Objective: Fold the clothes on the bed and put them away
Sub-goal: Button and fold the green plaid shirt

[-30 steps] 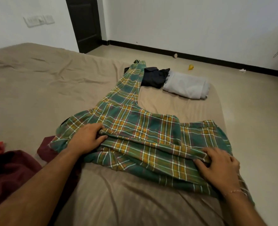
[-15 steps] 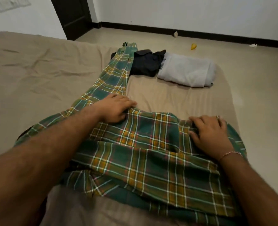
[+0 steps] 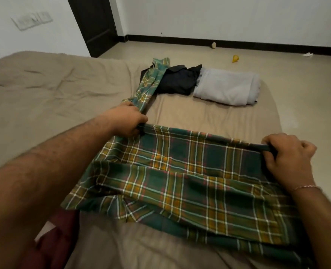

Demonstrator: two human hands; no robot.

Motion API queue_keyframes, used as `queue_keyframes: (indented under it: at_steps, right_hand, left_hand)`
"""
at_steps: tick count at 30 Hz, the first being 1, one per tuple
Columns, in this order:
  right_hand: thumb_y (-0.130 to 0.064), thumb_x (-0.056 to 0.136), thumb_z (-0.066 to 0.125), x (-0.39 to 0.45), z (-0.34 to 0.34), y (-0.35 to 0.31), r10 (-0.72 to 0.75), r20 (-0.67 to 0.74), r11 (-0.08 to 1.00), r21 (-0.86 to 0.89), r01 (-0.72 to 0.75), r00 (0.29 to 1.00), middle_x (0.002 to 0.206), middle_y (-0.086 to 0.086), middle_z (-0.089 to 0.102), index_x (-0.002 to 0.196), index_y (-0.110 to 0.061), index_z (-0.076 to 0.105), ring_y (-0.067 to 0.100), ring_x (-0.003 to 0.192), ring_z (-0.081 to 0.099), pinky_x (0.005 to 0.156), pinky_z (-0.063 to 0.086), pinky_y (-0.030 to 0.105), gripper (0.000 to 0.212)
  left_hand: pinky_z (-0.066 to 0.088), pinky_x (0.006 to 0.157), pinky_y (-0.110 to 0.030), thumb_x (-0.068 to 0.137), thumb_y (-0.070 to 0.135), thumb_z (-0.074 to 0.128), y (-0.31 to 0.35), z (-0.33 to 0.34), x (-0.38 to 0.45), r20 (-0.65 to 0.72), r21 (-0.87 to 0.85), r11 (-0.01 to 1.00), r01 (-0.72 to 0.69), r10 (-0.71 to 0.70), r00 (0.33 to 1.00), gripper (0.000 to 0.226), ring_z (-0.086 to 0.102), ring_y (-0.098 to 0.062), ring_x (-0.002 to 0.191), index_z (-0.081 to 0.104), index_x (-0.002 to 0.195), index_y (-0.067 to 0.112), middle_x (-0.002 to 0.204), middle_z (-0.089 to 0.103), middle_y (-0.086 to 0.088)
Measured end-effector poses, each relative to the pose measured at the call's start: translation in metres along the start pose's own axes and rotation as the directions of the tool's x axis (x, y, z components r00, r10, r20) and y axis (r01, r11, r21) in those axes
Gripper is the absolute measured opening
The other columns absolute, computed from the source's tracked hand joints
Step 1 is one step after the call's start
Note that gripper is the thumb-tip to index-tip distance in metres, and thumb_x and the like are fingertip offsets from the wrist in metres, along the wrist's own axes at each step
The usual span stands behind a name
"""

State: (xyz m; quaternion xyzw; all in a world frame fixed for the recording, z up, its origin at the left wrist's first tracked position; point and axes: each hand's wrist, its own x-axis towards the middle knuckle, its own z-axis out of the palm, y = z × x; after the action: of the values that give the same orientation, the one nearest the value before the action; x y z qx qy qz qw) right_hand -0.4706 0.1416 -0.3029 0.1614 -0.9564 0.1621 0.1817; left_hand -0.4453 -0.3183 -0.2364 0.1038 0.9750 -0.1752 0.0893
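A green and yellow plaid cloth [image 3: 180, 175] lies across the tan bed [image 3: 54, 98], folded into a wide band in front of me. One narrow strip of it runs away toward the far corner. My left hand [image 3: 127, 121] grips the far edge of the fold at its left end, where the strip starts. My right hand [image 3: 287, 152] pinches the same far edge at its right end. Between the two hands the edge is pulled straight.
A folded dark garment [image 3: 178, 80] and a folded grey garment [image 3: 228, 90] lie at the bed's far right corner. Maroon clothing [image 3: 52, 241] sits at the near left. Beyond the bed are a tiled floor [image 3: 296, 78], small litter and a dark door [image 3: 94, 24].
Both hands went from pressing flat on the cloth to gripping its far edge. The cloth now lies in a flatter, straighter band, and the view has tilted up.
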Motion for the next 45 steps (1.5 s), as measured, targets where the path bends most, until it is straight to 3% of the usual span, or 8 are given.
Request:
queue_keyframes:
  at_steps: [3, 12, 18, 21, 26, 31, 36, 45]
  right_hand:
    - [-0.004, 0.086, 0.068, -0.019, -0.025, -0.002, 0.019, -0.047, 1.000, -0.015, -0.019, 0.999, 0.083, -0.007, 0.056, 0.085, -0.030, 0.056, 0.024, 0.085, 0.053, 0.088, 0.026, 0.043, 0.029]
    - [-0.003, 0.080, 0.068, -0.111, -0.084, -0.021, -0.146, -0.020, 0.989, 0.030, 0.147, 0.989, 0.084, -0.005, 0.058, 0.094, -0.022, 0.071, 0.027, 0.073, 0.062, 0.069, 0.052, 0.042, 0.024]
    - [-0.046, 0.087, 0.067, -0.156, -0.087, -0.017, 0.051, 0.572, 0.992, -0.125, 0.026, 0.819, 0.124, -0.014, 0.056, 0.121, -0.059, 0.053, 0.018, 0.115, 0.057, 0.088, 0.054, 0.039, 0.039]
    - [-0.073, 0.084, 0.050, -0.160, -0.094, -0.028, 0.055, 0.467, 0.973, -0.222, 0.057, 0.882, 0.125, -0.013, 0.059, 0.128, -0.050, 0.058, 0.017, 0.116, 0.056, 0.092, 0.051, 0.039, 0.050]
    - [-0.053, 0.095, 0.046, -0.148, -0.082, -0.106, -0.205, 0.177, 0.979, 0.037, 0.201, 0.963, 0.120, -0.005, 0.065, 0.128, -0.028, 0.067, 0.019, 0.109, 0.059, 0.097, 0.049, 0.045, 0.047]
    - [-0.057, 0.098, 0.024, -0.132, -0.016, -0.149, -0.175, 0.346, 0.984, 0.021, 0.179, 0.922, 0.159, 0.001, 0.044, 0.153, -0.027, 0.045, 0.022, 0.144, 0.041, 0.122, 0.028, 0.048, 0.066]
    - [-0.068, 0.102, 0.009, -0.151, 0.010, -0.092, 0.019, 0.485, 0.979, -0.185, 0.082, 0.874, 0.174, -0.007, -0.004, 0.164, -0.038, -0.001, 0.016, 0.160, -0.007, 0.128, -0.008, 0.048, 0.071]
    - [-0.076, 0.096, 0.004, -0.162, -0.001, -0.059, 0.260, 0.373, 0.950, -0.262, -0.168, 0.891, 0.172, -0.013, -0.010, 0.162, -0.045, -0.007, 0.021, 0.159, -0.013, 0.123, -0.012, 0.063, 0.074]
  left_hand:
    - [0.051, 0.076, -0.036, 0.092, 0.052, 0.066, -0.004, -0.020, -0.035, -0.023, -0.079, 0.995, 0.067, -0.069, 0.997, 0.023, 0.057, -0.019, 0.081, 0.061, 0.104, 0.033, 0.081, 0.055, 0.009]
    - [0.054, 0.072, -0.035, 0.089, 0.053, 0.051, 0.015, 0.013, -0.176, -0.285, -0.002, 0.999, -0.041, 0.039, 0.958, 0.031, 0.071, -0.025, 0.089, 0.060, 0.106, 0.029, 0.101, 0.069, 0.002]
    - [0.047, 0.092, -0.040, 0.093, 0.082, 0.012, 0.063, 0.098, -0.226, -0.120, -0.249, 0.965, 0.087, -0.120, 0.986, 0.079, 0.060, -0.018, 0.112, 0.062, 0.131, 0.033, 0.117, 0.061, 0.007]
    - [0.046, 0.088, -0.042, 0.097, 0.076, 0.010, 0.079, 0.088, -0.223, -0.247, -0.364, 0.919, 0.152, -0.252, 0.936, 0.074, 0.059, -0.018, 0.107, 0.064, 0.123, 0.033, 0.110, 0.062, 0.007]
    - [0.048, 0.098, -0.044, 0.103, 0.052, 0.035, 0.142, 0.041, -0.186, -0.486, -0.480, 0.876, -0.039, -0.228, 0.843, 0.051, 0.060, -0.026, 0.112, 0.066, 0.123, 0.018, 0.121, 0.065, -0.003]
    - [0.028, 0.124, -0.046, 0.101, 0.047, 0.033, 0.227, 0.021, -0.134, -0.338, -0.567, 0.821, -0.058, -0.168, 0.926, 0.059, 0.038, -0.027, 0.148, 0.046, 0.151, 0.016, 0.159, 0.044, -0.011]
    - [0.004, 0.130, -0.046, 0.107, 0.059, 0.022, 0.185, 0.074, -0.129, 0.045, -0.569, 0.781, 0.258, -0.283, 0.958, 0.071, 0.001, -0.013, 0.160, 0.007, 0.167, 0.023, 0.175, 0.000, 0.003]
    - [-0.002, 0.129, -0.040, 0.104, 0.067, 0.022, 0.169, 0.096, -0.141, -0.022, -0.560, 0.802, 0.205, -0.262, 0.965, 0.079, -0.009, -0.008, 0.159, -0.001, 0.167, 0.026, 0.173, -0.012, 0.008]
